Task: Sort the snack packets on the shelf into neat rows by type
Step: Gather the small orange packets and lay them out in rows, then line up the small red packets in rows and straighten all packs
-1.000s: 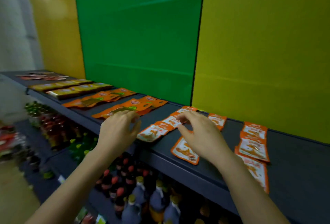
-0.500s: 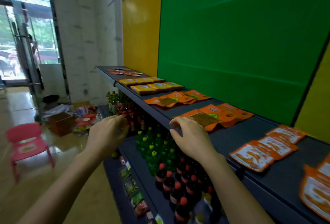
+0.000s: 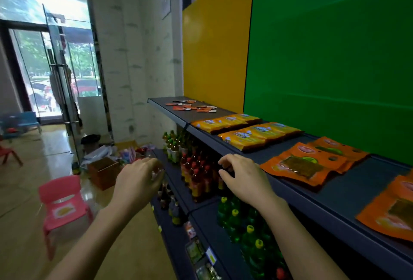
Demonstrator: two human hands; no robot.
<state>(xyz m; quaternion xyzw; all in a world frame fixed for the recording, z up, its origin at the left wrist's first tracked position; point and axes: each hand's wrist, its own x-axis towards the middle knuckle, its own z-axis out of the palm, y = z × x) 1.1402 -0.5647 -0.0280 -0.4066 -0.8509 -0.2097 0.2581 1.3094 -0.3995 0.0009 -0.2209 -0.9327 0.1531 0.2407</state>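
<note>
The dark shelf runs from the far left to the near right. Small red and white packets lie scattered at its far end. Two rows of yellow packets follow, then orange packets with a clear window and another orange packet at the right edge. My right hand hovers at the shelf's front edge, left of the orange packets, fingers curled and holding nothing. My left hand hangs in the aisle, off the shelf, fingers loosely bent and empty.
Below the top shelf stand rows of red-capped bottles and green bottles. A pink plastic chair and a brown cardboard box sit on the floor to the left. A glass door stands beyond.
My view has swung left along the shelf, away from the white-and-orange packets. Both hands have moved left with it; the right hand has left the orange packets for the shelf's front edge.
</note>
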